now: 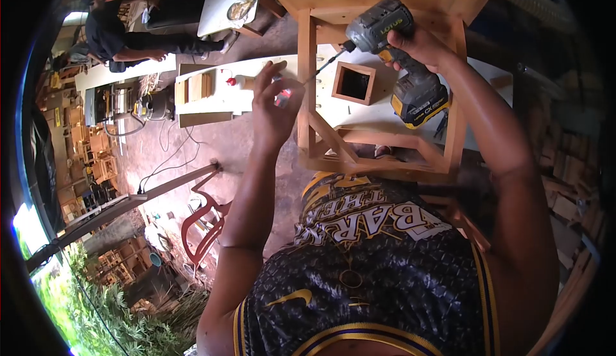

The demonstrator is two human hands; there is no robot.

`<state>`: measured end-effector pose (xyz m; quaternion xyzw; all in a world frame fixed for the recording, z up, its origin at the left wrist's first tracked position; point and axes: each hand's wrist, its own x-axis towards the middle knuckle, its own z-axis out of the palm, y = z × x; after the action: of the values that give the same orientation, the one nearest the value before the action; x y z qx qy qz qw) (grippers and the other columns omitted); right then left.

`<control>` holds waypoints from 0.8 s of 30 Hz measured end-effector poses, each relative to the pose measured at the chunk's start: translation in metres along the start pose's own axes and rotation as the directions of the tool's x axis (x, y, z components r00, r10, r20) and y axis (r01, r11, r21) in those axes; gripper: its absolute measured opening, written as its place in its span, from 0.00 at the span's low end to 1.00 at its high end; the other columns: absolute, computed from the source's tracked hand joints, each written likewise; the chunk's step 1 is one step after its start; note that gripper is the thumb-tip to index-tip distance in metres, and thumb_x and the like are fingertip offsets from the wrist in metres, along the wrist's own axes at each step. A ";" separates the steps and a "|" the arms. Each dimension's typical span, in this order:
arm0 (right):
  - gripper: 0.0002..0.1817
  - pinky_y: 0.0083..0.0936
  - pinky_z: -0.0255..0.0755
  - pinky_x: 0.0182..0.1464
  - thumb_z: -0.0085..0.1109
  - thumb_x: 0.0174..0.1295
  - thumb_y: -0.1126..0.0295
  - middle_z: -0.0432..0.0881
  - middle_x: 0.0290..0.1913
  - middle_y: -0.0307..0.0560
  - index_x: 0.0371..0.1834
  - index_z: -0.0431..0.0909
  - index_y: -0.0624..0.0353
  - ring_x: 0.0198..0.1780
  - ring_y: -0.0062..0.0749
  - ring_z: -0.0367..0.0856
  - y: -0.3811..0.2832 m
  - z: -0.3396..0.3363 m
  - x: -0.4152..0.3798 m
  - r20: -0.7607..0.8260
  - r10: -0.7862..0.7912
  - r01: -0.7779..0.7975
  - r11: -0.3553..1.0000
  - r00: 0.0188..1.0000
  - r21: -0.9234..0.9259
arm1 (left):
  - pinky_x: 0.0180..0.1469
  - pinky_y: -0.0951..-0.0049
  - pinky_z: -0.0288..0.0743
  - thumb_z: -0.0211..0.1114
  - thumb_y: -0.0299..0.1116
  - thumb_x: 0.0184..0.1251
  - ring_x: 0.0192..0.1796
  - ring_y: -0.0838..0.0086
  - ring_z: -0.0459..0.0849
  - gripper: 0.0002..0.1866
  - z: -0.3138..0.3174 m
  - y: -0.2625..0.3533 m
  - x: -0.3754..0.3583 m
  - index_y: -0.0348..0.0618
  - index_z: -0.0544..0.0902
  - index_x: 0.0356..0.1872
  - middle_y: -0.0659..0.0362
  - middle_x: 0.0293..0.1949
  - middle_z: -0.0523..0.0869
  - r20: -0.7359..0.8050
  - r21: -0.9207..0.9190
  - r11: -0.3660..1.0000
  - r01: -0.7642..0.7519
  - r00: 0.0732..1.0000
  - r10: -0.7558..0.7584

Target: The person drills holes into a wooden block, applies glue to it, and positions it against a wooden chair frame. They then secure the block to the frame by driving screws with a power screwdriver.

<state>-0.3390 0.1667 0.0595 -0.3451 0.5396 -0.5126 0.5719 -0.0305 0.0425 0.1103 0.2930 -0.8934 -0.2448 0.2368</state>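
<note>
The right hand (417, 43) is wrapped fully around the handle of one cordless drill (401, 54), its grip closed on the tool just above the yellow-and-black battery pack. The drill's long bit (324, 67) points toward the upright post of one wooden frame (321, 144), which stands against the white surface (256, 83). The left hand (273, 102) is raised beside that post, on the side away from the drill; its fingers are loosely curled around a small red-and-white item (282, 97), too small to identify, so its grip appears narrow and lightly closed. As a judgement, the drill will handle as a heavy, rigid tool with its mass low in the battery, and is best taken at the rubberised handle as shown. The frame looks stiff and fairly light, with slats that could split under a misdirected bit; the post offers the firmest hold. One small open wooden box (353, 82) lies on the surface behind the frame, close to the drill. One other person (122, 32) works well beyond the frame, at a separate bench.
</note>
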 end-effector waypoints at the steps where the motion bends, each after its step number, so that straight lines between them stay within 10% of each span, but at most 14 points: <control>1: 0.38 0.21 0.78 0.31 0.70 0.47 0.39 0.82 0.41 0.43 0.53 0.75 0.57 0.31 0.24 0.81 -0.001 0.000 0.000 -0.012 -0.043 0.044 0.998 0.999 0.041 | 0.63 0.58 0.68 0.71 0.25 0.56 0.66 0.55 0.73 0.05 -0.001 0.005 0.001 0.40 0.84 0.33 0.51 0.55 0.81 -0.028 0.036 0.999 -0.022 0.999 0.023; 10: 0.48 0.28 0.80 0.40 0.77 0.36 0.38 0.81 0.44 0.41 0.57 0.73 0.56 0.40 0.25 0.80 0.008 -0.008 -0.009 0.072 -0.202 0.202 0.979 0.977 0.012 | 0.37 0.76 0.78 0.70 0.23 0.58 0.32 0.77 0.85 0.07 -0.015 0.027 0.006 0.35 0.82 0.37 0.57 0.32 0.88 0.274 -0.173 0.966 0.193 0.951 -0.141; 12: 0.47 0.28 0.79 0.47 0.77 0.39 0.41 0.81 0.48 0.39 0.60 0.71 0.56 0.47 0.24 0.79 0.010 -0.012 -0.009 0.162 -0.249 0.248 0.968 0.955 0.025 | 0.36 0.78 0.78 0.67 0.21 0.59 0.32 0.78 0.84 0.12 -0.020 0.036 0.014 0.35 0.80 0.45 0.57 0.32 0.87 0.394 -0.361 0.800 0.480 0.856 -0.335; 14: 0.48 0.27 0.79 0.47 0.77 0.39 0.41 0.81 0.49 0.38 0.61 0.71 0.56 0.48 0.23 0.79 0.008 -0.011 -0.012 0.183 -0.245 0.242 0.970 0.952 0.038 | 0.35 0.78 0.77 0.64 0.23 0.63 0.32 0.80 0.84 0.14 -0.029 0.054 0.027 0.37 0.78 0.50 0.58 0.33 0.87 0.452 -0.276 0.839 0.470 0.833 -0.318; 17: 0.48 0.27 0.77 0.52 0.79 0.38 0.43 0.80 0.51 0.39 0.62 0.70 0.57 0.52 0.24 0.78 0.006 -0.010 -0.014 0.181 -0.243 0.238 0.970 0.953 0.051 | 0.41 0.61 0.77 0.62 0.40 0.68 0.35 0.55 0.86 0.15 -0.019 0.063 0.030 0.41 0.78 0.47 0.48 0.31 0.86 0.409 -0.093 0.989 0.116 0.910 -0.068; 24: 0.53 0.31 0.71 0.60 0.76 0.36 0.36 0.79 0.55 0.41 0.62 0.70 0.60 0.57 0.26 0.75 -0.006 -0.007 -0.021 0.055 -0.408 0.411 0.909 0.911 -0.069 | 0.39 0.62 0.76 0.54 0.46 0.74 0.36 0.56 0.87 0.18 -0.008 0.125 0.059 0.39 0.74 0.49 0.46 0.30 0.84 0.539 0.190 0.975 0.111 0.819 -0.198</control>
<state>-0.3445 0.1866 0.0697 -0.4830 0.4638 -0.5922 0.4482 -0.1190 0.0912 0.2051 0.2981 -0.9124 -0.2699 -0.0759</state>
